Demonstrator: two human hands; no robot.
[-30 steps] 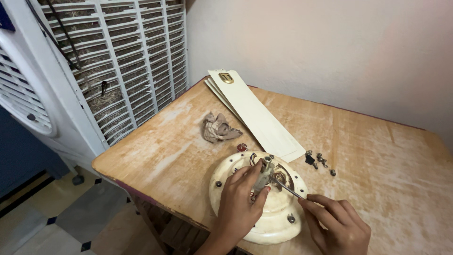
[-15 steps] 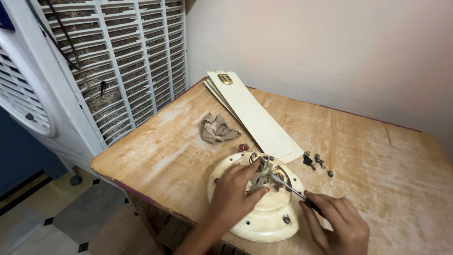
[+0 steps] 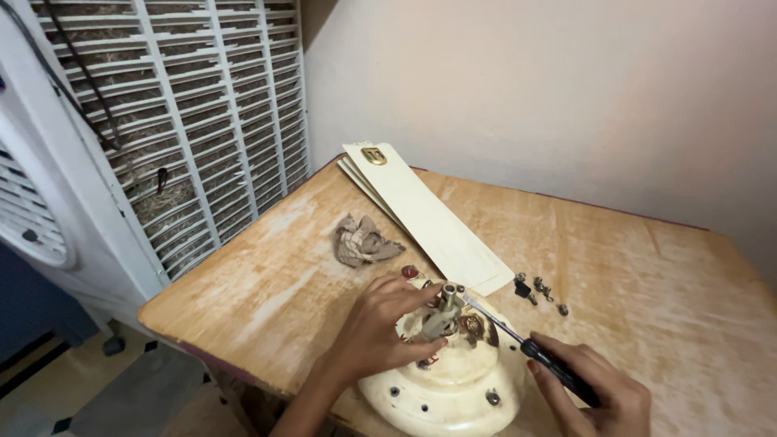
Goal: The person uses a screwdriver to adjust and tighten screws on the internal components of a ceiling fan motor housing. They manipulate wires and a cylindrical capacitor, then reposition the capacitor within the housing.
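Note:
A round cream fan motor housing [image 3: 453,392] lies on the wooden table [image 3: 267,283] near its front edge. My left hand [image 3: 380,328] grips the metal shaft piece [image 3: 443,316] at the housing's centre. In my right hand [image 3: 595,396] is a black-handled screwdriver [image 3: 518,340], its thin blade reaching up-left to the shaft. Screw heads show on the housing's rim.
Cream fan blades [image 3: 421,214] lie stacked diagonally across the table. A crumpled brown rag [image 3: 363,241] sits to their left, and small loose screws and parts [image 3: 538,291] to their right. A white air cooler [image 3: 121,137] with a slatted grille stands at the left; a wall is behind.
The view has shifted slightly. My left hand stays on the centre shaft; my right hand keeps the screwdriver tip at it, with little movement.

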